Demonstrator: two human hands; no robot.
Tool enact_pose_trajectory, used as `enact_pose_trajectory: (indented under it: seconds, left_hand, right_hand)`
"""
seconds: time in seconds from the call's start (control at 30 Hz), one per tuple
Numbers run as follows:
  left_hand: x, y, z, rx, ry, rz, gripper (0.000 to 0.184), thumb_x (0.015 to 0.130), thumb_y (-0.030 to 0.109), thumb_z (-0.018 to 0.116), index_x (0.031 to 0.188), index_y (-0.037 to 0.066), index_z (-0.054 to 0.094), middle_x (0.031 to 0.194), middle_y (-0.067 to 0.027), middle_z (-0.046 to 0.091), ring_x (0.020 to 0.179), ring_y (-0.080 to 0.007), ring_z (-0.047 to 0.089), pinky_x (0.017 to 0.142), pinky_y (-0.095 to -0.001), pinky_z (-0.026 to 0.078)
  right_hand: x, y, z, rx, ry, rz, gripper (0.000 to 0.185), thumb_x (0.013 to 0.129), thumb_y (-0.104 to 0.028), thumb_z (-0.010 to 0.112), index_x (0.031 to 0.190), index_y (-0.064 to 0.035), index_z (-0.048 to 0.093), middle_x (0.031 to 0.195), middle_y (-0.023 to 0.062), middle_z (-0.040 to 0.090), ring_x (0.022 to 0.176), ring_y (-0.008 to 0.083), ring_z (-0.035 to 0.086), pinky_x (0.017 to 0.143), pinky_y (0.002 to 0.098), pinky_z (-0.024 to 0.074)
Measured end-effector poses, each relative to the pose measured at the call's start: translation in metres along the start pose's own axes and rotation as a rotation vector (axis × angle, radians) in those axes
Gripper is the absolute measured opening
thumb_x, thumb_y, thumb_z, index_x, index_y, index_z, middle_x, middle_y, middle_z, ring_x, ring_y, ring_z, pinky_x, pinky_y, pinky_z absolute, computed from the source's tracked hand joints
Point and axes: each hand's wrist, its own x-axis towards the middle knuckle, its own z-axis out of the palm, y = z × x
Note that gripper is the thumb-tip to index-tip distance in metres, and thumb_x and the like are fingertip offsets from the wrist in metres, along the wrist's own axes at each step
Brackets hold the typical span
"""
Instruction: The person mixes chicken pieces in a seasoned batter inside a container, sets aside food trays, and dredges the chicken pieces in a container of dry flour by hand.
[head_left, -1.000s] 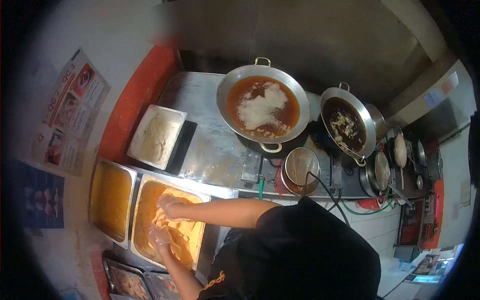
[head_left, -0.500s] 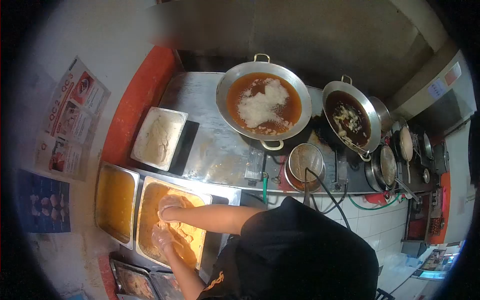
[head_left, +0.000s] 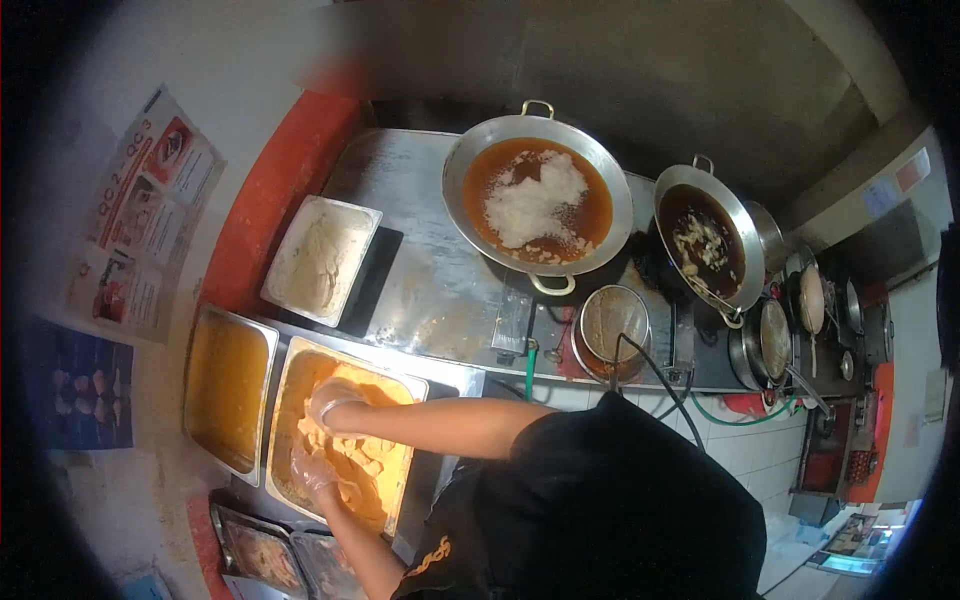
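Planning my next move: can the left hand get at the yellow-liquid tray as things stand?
Probably yes: the left hand is inside the orange-mix tray, and the yellow-liquid tray stands uncovered beside it, with nothing visible blocking the way.

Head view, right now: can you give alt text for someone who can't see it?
The right hand and left hand, both clear-gloved, are in orange food in a metal tray. A second tray of yellow liquid sits beside it; nearby are a container of pale mixture and two wide pans holding brown liquid.

A commercial-looking kitchen, judging by the wide two-handled pan, metal counter and QC poster.
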Motion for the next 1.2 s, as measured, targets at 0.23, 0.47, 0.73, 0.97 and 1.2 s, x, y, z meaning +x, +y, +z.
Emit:
enact_pose_trajectory:
  seconds: [0.23,0.47,0.73,0.97,1.2]
  left_hand:
    - [-0.007,0.046,0.018,0.287,-0.555,-0.514,0.069,0.072,0.016,0.074,0.13,-0.006,0.043,0.096,-0.0161,0.064,0.086,-0.0249,0.06,0.078,-0.0336,0.049]
    - [-0.008,0.065,0.003,0.342,-0.179,-0.079,0.04,0.072,0.012,0.065,0.11,0.002,0.063,0.103,-0.0242,0.064,0.096,-0.0379,0.061,0.088,-0.0422,0.049]
    - [0.004,0.098,-0.011,-0.172,-0.071,-0.202,0.046,0.074,0.001,0.058,0.12,0.003,0.059,0.111,-0.0268,0.061,0.107,-0.0385,0.057,0.095,-0.042,0.043]
    - [0.012,0.107,-0.02,0.432,-0.304,-0.526,0.06,0.077,0.016,0.058,0.135,0.008,0.042,0.117,-0.0232,0.059,0.111,-0.0329,0.056,0.099,-0.0411,0.04]
    - [-0.005,0.037,0.05,0.195,-0.206,-0.564,0.056,0.082,0.028,0.058,0.129,0.001,0.043,0.107,-0.0248,0.062,0.099,-0.039,0.061,0.084,-0.0449,0.049]
  right_hand:
    - [0.006,0.027,0.049,-0.619,-0.087,0.069,0.017,0.072,-0.025,0.071,0.072,-0.0078,0.07,0.07,0.0119,0.065,0.068,0.0179,0.064,0.054,0.0377,0.0527]
    - [0.039,0.072,0.119,-0.233,0.119,-0.23,0.053,0.075,-0.02,0.066,0.122,0.0031,0.054,0.116,0.0278,0.059,0.104,0.0321,0.062,0.082,0.0422,0.0502]
    - [-0.001,0.026,0.022,-0.081,0.045,-0.295,0.028,0.08,-0.003,0.054,0.105,-0.0011,0.067,0.104,0.0189,0.066,0.093,0.0264,0.065,0.081,0.0356,0.0511]
    - [0.019,0.012,-0.004,-0.134,0.149,-0.28,0.029,0.081,-0.006,0.052,0.105,-0.0034,0.067,0.106,0.0178,0.066,0.098,0.0272,0.064,0.084,0.0358,0.0496]
    - [0.084,0.05,0.097,-0.232,0.17,-0.23,0.031,0.09,-0.022,0.044,0.093,-0.003,0.068,0.103,0.0216,0.066,0.097,0.0326,0.064,0.083,0.0439,0.0488]
